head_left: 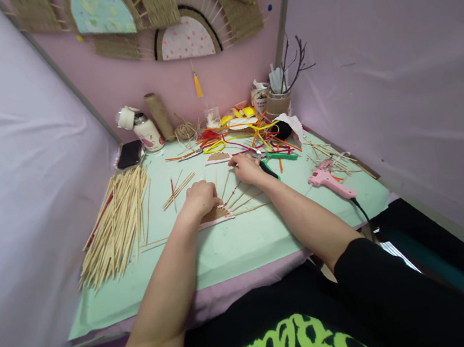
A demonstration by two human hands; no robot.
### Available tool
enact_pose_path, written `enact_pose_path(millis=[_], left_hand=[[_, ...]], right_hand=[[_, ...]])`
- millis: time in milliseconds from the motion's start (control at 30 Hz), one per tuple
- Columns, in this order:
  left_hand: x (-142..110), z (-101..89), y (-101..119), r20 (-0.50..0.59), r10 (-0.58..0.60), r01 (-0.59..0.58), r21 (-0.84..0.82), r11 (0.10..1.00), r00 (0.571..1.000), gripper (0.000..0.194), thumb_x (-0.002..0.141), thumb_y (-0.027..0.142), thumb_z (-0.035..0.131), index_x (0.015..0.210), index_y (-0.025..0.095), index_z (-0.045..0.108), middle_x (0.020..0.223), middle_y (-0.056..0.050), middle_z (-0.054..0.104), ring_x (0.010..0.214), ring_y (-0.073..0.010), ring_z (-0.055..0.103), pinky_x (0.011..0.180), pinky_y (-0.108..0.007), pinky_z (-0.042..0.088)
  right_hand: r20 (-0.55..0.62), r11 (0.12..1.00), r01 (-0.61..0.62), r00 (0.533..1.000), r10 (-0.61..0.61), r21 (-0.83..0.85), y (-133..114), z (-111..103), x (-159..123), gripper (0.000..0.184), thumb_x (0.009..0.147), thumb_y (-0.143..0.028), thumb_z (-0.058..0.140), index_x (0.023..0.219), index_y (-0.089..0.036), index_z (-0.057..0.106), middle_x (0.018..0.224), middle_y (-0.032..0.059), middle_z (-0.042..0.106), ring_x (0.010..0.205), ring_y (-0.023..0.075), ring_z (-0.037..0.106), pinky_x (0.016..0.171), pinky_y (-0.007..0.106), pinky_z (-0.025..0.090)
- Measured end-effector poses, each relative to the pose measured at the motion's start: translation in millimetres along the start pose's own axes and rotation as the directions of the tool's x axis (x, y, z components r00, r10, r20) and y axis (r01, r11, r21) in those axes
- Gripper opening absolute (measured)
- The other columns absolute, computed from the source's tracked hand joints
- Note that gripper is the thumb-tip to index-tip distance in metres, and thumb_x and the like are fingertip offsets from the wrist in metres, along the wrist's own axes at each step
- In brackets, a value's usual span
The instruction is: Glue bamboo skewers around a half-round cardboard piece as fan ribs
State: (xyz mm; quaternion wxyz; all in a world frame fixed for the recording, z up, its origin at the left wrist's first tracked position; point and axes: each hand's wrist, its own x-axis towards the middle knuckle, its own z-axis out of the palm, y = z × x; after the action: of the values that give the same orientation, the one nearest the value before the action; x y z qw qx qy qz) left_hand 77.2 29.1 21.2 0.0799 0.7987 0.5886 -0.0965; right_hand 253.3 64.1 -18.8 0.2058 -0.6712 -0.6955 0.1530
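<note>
My left hand (203, 198) rests at the upper edge of a brown cardboard half-circle (215, 215). Its fingers are bent together, and whatever they pinch is hidden. Thin wooden sticks (243, 201) fan out from the half-circle to the right, one of them with reddish marks. Farther out, my right hand (247, 169) is closed with its fingertips at the outer end of a stick (226, 185). A second, smaller cardboard half-circle (218, 157) lies just beyond the hands. Green-handled pliers (281, 155) lie right beside my right hand.
A large pile of sticks (117, 223) covers the table's left side. A pink glue gun (332, 181) with a cord lies at right. Yellow-handled scissors (213, 147) and colourful pipe cleaners (252, 134) lie behind. A jar (148, 133), phone (129, 154) and twine roll (159, 117) stand or lie at back left.
</note>
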Motion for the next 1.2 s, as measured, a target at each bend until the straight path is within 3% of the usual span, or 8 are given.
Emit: enact_pose_path(millis=[1200], left_hand=[[2.1,-2.0,-0.3,0.006,-0.017,0.018,-0.026,1.000,1.000,0.024,0.075,0.041,0.073,0.091,0.023,0.075,0.104,-0.009,0.072,0.103,-0.0269,0.065,0.080,-0.030,0.049]], right_hand=[[-0.002,1.000,-0.011,1.000,0.011,0.009,0.5,-2.6,-0.7,0.039,0.087,-0.009,0.042,0.114,-0.026,0.065,0.128,0.0057,0.062,0.118,0.0277,0.047,0.098,0.045,0.034]])
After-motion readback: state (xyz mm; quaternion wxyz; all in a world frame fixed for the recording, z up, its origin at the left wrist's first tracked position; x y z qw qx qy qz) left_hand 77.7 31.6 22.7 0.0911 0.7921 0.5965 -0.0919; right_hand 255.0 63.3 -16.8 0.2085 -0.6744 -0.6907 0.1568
